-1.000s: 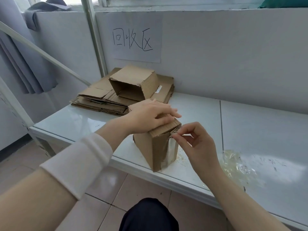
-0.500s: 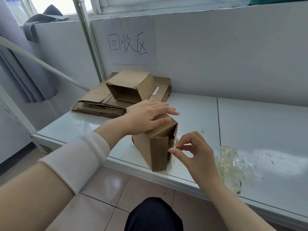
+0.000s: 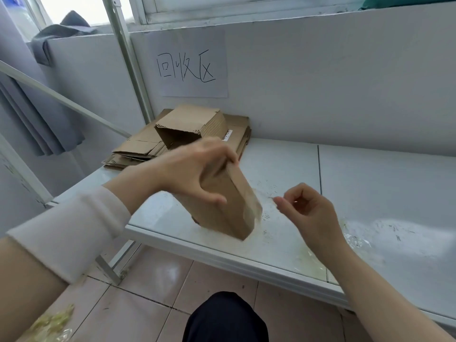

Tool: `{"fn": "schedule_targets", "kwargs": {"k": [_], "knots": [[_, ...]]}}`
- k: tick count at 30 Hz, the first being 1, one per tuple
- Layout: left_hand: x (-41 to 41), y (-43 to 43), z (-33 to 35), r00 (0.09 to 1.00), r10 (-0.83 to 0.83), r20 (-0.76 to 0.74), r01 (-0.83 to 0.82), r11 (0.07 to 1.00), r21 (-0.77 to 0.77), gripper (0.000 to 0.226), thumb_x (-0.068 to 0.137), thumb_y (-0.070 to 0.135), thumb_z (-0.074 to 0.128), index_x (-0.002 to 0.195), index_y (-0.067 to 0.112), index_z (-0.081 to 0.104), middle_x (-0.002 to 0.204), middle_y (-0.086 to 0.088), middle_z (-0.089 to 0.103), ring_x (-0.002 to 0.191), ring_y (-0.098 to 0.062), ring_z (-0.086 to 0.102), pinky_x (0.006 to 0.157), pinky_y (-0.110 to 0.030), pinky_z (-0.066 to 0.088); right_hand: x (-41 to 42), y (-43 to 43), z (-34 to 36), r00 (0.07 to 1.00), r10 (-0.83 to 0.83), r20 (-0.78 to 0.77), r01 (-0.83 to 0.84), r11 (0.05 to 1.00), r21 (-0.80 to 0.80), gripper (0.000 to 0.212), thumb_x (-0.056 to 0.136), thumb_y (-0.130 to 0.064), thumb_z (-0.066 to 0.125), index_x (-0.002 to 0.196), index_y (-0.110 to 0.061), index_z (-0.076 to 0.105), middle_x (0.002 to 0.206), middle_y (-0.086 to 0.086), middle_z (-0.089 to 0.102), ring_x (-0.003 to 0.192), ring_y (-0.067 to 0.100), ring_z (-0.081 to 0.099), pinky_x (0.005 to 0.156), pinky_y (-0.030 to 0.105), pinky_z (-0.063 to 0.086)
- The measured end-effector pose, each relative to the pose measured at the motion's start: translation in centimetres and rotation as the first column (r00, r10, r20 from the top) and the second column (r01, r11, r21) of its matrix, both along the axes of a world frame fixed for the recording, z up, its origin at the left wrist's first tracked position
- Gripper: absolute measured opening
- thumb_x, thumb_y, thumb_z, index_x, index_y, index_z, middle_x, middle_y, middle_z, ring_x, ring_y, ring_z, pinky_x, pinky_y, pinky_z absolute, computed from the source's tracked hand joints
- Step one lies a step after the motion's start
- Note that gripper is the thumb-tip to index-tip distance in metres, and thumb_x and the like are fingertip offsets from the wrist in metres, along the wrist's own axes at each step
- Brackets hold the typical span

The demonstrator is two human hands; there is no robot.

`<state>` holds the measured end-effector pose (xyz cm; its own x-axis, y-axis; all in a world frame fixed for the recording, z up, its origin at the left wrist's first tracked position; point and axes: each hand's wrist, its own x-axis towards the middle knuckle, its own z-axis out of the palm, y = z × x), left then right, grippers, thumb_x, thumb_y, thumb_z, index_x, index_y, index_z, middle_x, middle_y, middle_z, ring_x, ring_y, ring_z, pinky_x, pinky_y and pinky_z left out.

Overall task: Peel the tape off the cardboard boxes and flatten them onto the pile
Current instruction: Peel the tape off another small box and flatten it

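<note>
A small brown cardboard box (image 3: 229, 208) stands tilted on the white table (image 3: 370, 183) near its front edge. My left hand (image 3: 197, 169) grips the box from above, thumb on its near face and fingers over the top edge. My right hand (image 3: 306, 208) is just right of the box with fingers curled, pinching a strip of clear tape (image 3: 265, 202) that runs back to the box's right side. The pile of flattened cardboard (image 3: 138, 151) lies at the back left, with an open, unflattened box (image 3: 192, 127) on top.
Crumpled clear tape (image 3: 355, 240) lies on the table at the right. More tape scraps (image 3: 51, 322) lie on the tiled floor at bottom left. A paper sign (image 3: 192, 65) hangs on the wall behind the pile. A metal post (image 3: 128, 58) stands left of it.
My left hand shifted from pressing flat on the box top to gripping it and tilting it. My right hand pulled away to the right, drawing the tape off the box's side.
</note>
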<state>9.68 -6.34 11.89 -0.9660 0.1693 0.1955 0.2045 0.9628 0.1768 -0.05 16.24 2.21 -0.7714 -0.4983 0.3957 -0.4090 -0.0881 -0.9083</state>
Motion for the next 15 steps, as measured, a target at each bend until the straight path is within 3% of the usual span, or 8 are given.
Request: {"fn": "schedule_targets", "kwargs": {"k": [2,3,5,7,11,15], "knots": [[0.9,-1.2,0.6,0.988,0.104,-0.117,-0.073,0.966,0.248,0.052,0.058,0.06,0.064,0.104,0.048,0.042,0.108,0.019,0.046,0.106,-0.008,0.047,0.09,-0.02,0.04,-0.9,1.1,-0.1,0.996,-0.051,0.066,0.052,0.998,-0.017,0.02,0.079,-0.014,0.069,0.071,-0.003,0.055,0.07,0.016,0.059,0.068,0.029,0.059,0.07,0.034,0.05],[1.3,-1.4,0.8,0.979,0.128,-0.159,-0.071,0.944,0.322,0.051,0.059,0.057,0.065,0.104,0.049,0.042,0.11,0.019,0.048,0.108,-0.007,0.049,0.092,-0.019,0.041,-1.1,1.7,0.3,0.993,-0.079,0.085,0.082,0.996,-0.035,0.019,0.08,-0.014,0.067,0.071,-0.004,0.054,0.069,0.013,0.059,0.065,0.02,0.06,0.069,0.03,0.051],[1.8,-1.2,0.6,0.972,0.14,-0.187,-0.057,0.918,0.392,0.05,0.061,0.053,0.066,0.106,0.049,0.042,0.109,0.022,0.051,0.107,0.002,0.05,0.092,-0.01,0.041,-1.7,2.3,0.9,0.988,-0.117,0.097,0.124,0.99,-0.069,0.017,0.083,-0.014,0.064,0.072,-0.006,0.054,0.069,0.01,0.058,0.061,0.006,0.058,0.065,0.015,0.05],[1.9,-0.9,-0.3,0.968,0.153,-0.198,-0.057,0.906,0.419,0.05,0.062,0.051,0.065,0.106,0.048,0.042,0.108,0.027,0.051,0.105,0.005,0.051,0.088,-0.004,0.04,-2.5,2.4,1.6,0.984,-0.135,0.121,0.15,0.98,-0.13,0.016,0.083,-0.011,0.063,0.07,-0.009,0.053,0.067,0.005,0.057,0.058,0.003,0.057,0.062,0.01,0.049],[2.5,-1.5,-1.2,0.898,0.299,-0.323,-0.038,0.785,0.618,0.041,0.063,0.047,0.064,0.098,0.053,0.043,0.099,0.026,0.052,0.092,0.006,0.052,0.078,-0.011,0.042,-5.1,4.6,2.1,0.947,-0.226,0.227,0.284,0.921,-0.268,0.025,0.086,0.0,0.057,0.069,-0.017,0.047,0.065,-0.005,0.051,0.056,0.002,0.056,0.067,0.015,0.05],[2.6,-2.1,-1.9,0.844,0.4,-0.357,-0.074,0.747,0.661,0.039,0.064,0.05,0.063,0.097,0.051,0.042,0.099,0.025,0.051,0.09,0.004,0.053,0.075,-0.02,0.042,-7.2,7.6,2.4,0.923,-0.325,0.205,0.371,0.894,-0.251,0.03,0.086,0.002,0.055,0.071,-0.021,0.045,0.07,-0.004,0.046,0.06,0.004,0.056,0.069,0.014,0.051]]}}
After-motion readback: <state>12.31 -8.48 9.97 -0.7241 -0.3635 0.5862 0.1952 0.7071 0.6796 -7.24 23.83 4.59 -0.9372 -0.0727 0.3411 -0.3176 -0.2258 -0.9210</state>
